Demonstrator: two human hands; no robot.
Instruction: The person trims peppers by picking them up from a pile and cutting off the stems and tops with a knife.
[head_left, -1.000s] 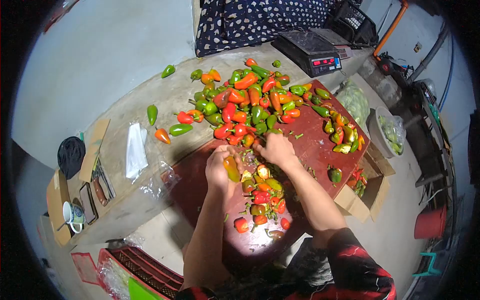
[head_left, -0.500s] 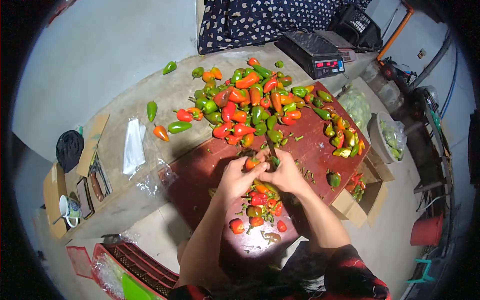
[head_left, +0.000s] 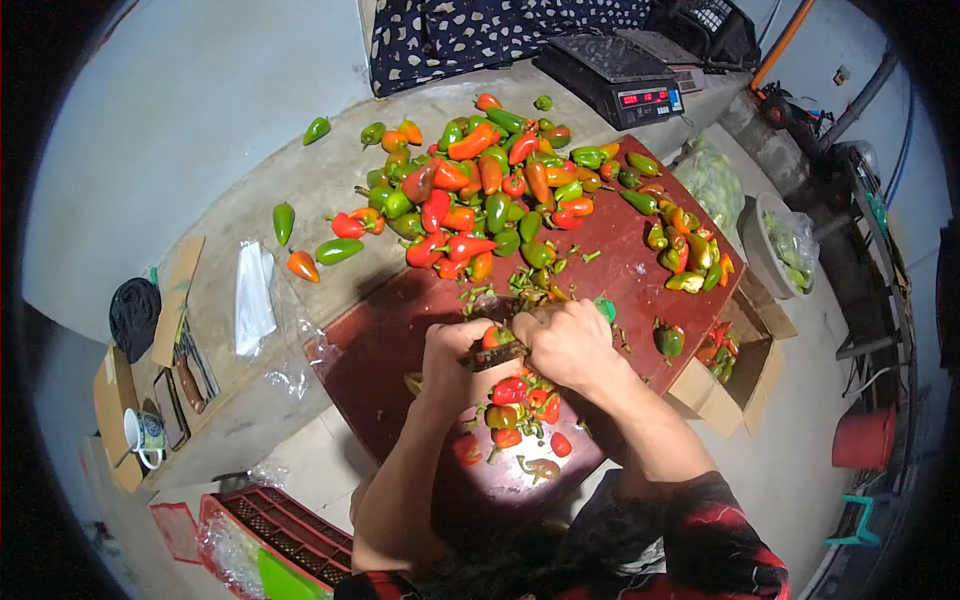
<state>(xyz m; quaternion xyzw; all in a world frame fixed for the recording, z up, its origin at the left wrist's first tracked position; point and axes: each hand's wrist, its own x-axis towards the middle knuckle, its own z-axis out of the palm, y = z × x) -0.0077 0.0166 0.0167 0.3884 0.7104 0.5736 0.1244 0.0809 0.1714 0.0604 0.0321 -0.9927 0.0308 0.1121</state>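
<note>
My left hand [head_left: 452, 358] is closed round an orange pepper [head_left: 495, 337] above the red table [head_left: 390, 340]. Beside it, my right hand [head_left: 572, 345] grips a knife, whose dark blade [head_left: 492, 356] lies across the pepper; a green end [head_left: 605, 309] shows past the knuckles. Below my hands are several cut red and green pepper pieces [head_left: 508, 390], some partly hidden by my left hand. Whole peppers [head_left: 470, 190] form a big heap beyond my hands. Small green stems [head_left: 591, 256] are scattered between.
Opened peppers [head_left: 690, 255] lie at the table's right side, above a cardboard box [head_left: 765, 375] of peppers. A scale [head_left: 625, 95] stands at the back. White plastic bags [head_left: 254, 300], a phone [head_left: 172, 410] and a mug [head_left: 146, 436] are at the left. A red crate [head_left: 290, 530] sits lower left.
From being apart, my hands came together over the table. The yellowish pepper is gone from my left hand, which now holds an orange one. The knife blade has turned from pointing away to across the pepper.
</note>
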